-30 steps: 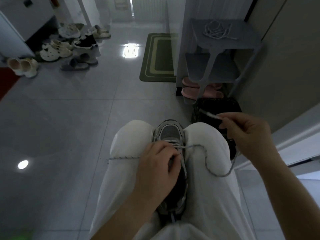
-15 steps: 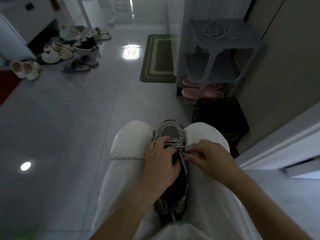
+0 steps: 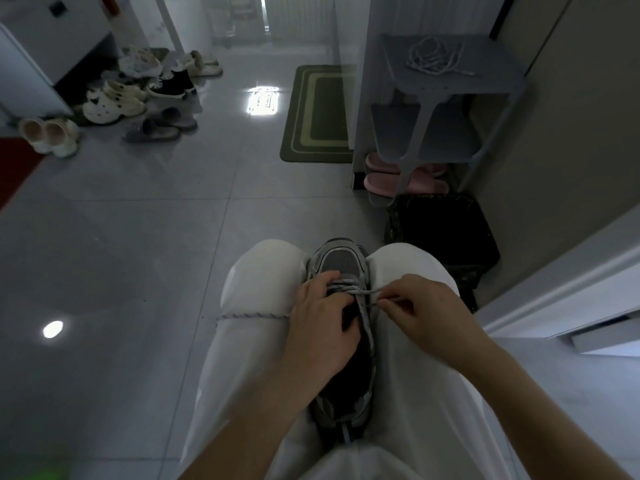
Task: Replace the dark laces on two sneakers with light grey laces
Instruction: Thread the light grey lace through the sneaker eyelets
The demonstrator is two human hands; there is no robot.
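A grey tiled floor (image 3: 121, 254) lay dim beneath a seated person's pale trousers (image 3: 263, 271). The sneaker (image 3: 341, 261) sat wedged between the knees, toe pointing away, its upper eyelets crossed by the light grey lace (image 3: 349, 289). The right hand (image 3: 426, 313) had its grip clamped on the lace, thumb and fingertip pinching a strand just at the shoe's right edge. The left hand (image 3: 322, 327) lay over the tongue, its grip curled round the sneaker's upper. From under the left grip a loose length of the lace ran out across the left thigh. Just beyond the right grip stood a black bin (image 3: 443, 230). Farther beyond it was a grey shelf rack (image 3: 491, 81) with pink slippers (image 3: 377, 181) at its foot and a coil of pale cord (image 3: 434, 58) on top. Well beyond the left grip lay a green mat (image 3: 318, 116) and a huddle of shoes (image 3: 114, 102).
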